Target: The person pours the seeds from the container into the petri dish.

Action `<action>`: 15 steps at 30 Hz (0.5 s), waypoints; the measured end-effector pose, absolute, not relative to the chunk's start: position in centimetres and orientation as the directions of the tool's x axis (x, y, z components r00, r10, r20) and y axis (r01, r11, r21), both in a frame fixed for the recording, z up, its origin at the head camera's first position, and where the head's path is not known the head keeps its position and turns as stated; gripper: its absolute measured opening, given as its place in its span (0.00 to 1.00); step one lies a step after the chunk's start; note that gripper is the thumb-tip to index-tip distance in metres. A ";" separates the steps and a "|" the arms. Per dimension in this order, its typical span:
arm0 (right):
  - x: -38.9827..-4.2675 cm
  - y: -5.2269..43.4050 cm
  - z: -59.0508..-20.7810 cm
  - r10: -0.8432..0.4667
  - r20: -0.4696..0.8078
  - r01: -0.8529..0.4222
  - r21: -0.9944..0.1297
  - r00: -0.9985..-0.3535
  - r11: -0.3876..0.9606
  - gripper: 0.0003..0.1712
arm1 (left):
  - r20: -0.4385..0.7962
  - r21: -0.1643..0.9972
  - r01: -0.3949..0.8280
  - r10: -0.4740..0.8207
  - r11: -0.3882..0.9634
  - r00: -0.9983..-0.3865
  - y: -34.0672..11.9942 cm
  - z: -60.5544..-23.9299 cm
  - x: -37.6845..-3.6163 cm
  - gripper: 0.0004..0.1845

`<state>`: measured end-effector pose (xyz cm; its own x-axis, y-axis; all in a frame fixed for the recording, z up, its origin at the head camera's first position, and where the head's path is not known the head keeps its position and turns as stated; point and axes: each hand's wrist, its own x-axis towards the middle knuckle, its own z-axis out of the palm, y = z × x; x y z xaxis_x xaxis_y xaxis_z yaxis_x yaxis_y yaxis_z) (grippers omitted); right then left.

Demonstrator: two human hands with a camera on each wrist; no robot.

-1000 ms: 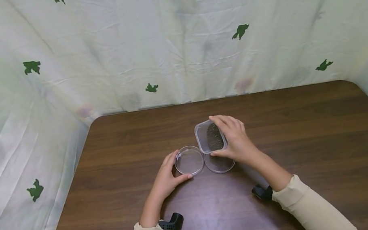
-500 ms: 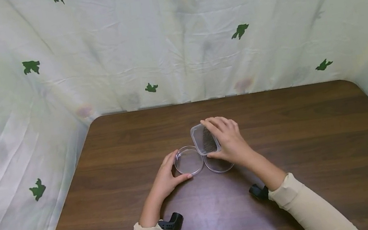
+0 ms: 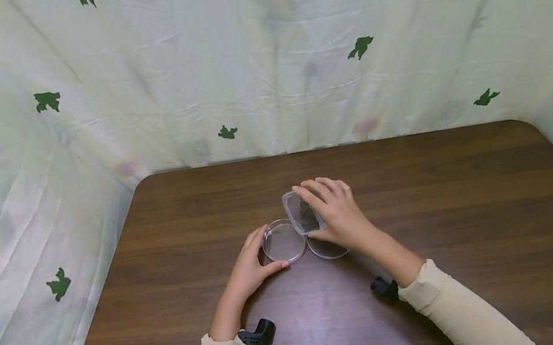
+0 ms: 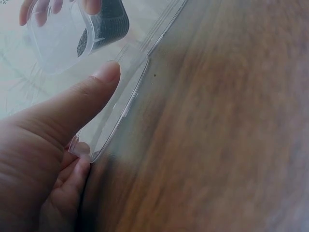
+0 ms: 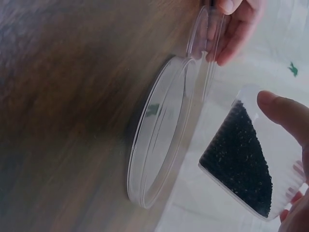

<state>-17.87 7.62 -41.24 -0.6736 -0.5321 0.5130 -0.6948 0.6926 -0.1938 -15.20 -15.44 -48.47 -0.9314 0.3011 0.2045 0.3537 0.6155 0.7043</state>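
Tipped further and shifted left over the past second, a clear plastic tub (image 3: 294,209) hangs above the tabletop (image 3: 456,215) beside the left dish (image 3: 284,242). The right hand's (image 3: 340,217) grip spans the tub, thumb opposite fingers. The left hand's (image 3: 251,266) grip spreads around the left dish's edge. The steeper tilt seems to bring dark granules (image 5: 241,159) nearer pouring; none shows in that dish.
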 end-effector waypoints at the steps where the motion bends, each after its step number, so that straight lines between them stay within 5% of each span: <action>1: -17.9 7.6 -41.2 -0.536 0.510 -0.696 -0.190 -0.673 0.693 0.56 | 0.202 0.704 0.352 0.302 0.617 -0.932 -15.4 -48.4 -15.2 0.47; 15: -17.8 7.1 -41.5 -0.565 0.525 -0.712 -0.119 -0.637 0.692 0.55 | 0.187 0.705 0.345 0.307 0.620 -0.933 -15.5 -48.2 -15.0 0.47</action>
<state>-17.84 7.10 -41.54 -0.6368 -0.5651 0.5245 -0.7119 0.6922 -0.1186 -15.03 -15.51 -48.17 -0.9332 0.3071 0.1867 0.3450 0.6199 0.7048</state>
